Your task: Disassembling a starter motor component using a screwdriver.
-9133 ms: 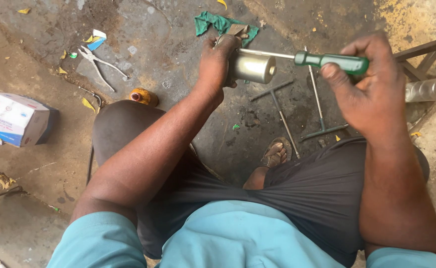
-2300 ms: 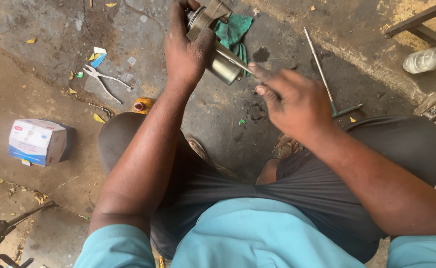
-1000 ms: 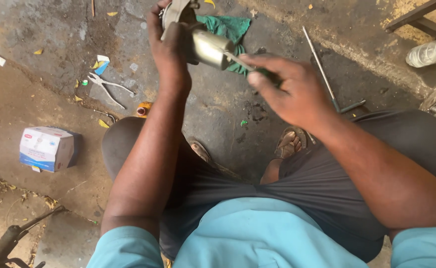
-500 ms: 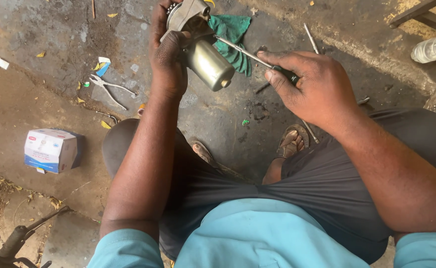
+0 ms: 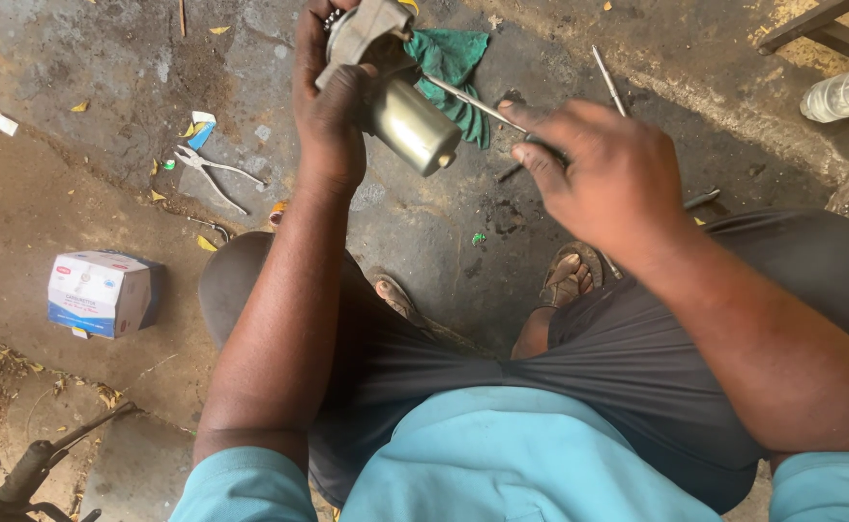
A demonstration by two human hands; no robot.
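Observation:
My left hand (image 5: 333, 106) grips a small metal motor (image 5: 407, 121) with a brass-coloured cylindrical body and a grey cast end, held up over the ground. My right hand (image 5: 599, 169) is closed around the handle of a screwdriver (image 5: 473, 101), whose thin shaft runs up-left to the grey end of the motor. The handle is hidden inside my fist. A green rag (image 5: 453, 58) lies on the ground behind the motor.
Pliers (image 5: 214, 172) lie on the concrete at the left. A white and blue cardboard box (image 5: 101, 293) sits further left. Long metal rods (image 5: 610, 82) lie beyond my right hand. A plastic bottle (image 5: 848, 92) lies at the top right. My sandalled feet (image 5: 570, 275) rest below.
Both hands have kept hold of the motor and the screwdriver. The motor's cylinder has swung to point down-right, and my right hand has drawn back to the right.

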